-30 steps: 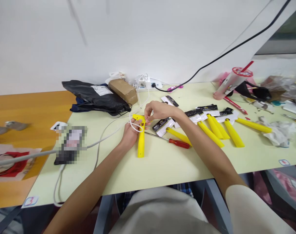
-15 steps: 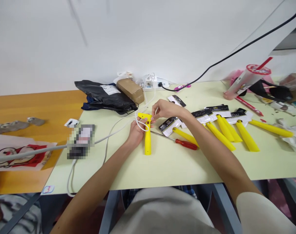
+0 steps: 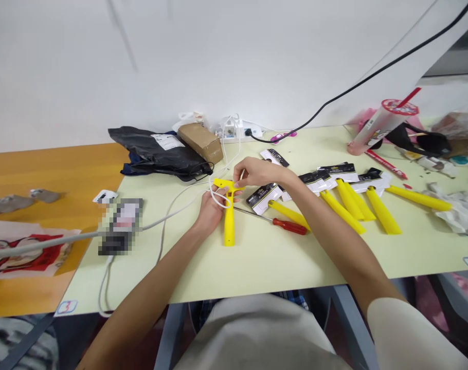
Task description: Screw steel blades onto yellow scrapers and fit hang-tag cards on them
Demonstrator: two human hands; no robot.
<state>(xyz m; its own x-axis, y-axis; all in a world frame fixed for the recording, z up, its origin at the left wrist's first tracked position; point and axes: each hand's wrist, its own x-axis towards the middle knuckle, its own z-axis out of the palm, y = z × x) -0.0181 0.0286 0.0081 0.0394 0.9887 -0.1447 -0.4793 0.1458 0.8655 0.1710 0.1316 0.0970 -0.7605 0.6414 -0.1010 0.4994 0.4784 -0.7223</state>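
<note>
My left hand (image 3: 211,211) is closed around the upper part of a yellow T-shaped plastic tool (image 3: 229,226), whose handle points toward me. At the right end of its head, my right hand (image 3: 252,171) has its fingers pinched together; whatever is between them is hidden. A loop of white cable (image 3: 223,205) passes in front of the left fingers and the tool. Just right of the tool lies a screwdriver (image 3: 290,226) with a red handle, its shaft pointing at the tool.
Several yellow handles (image 3: 383,210) and black-and-white cards (image 3: 262,198) lie to the right. A tall cup (image 3: 380,128) with a red straw stands far right. Behind are a black plastic bag (image 3: 157,154), a cardboard box (image 3: 200,143) and a power strip (image 3: 234,131). A pixelated block (image 3: 122,226) sits left.
The camera view has shifted slightly, so the whole table appears further left. My right fingertips have moved in against the tool's head; my left hand keeps its hold.
</note>
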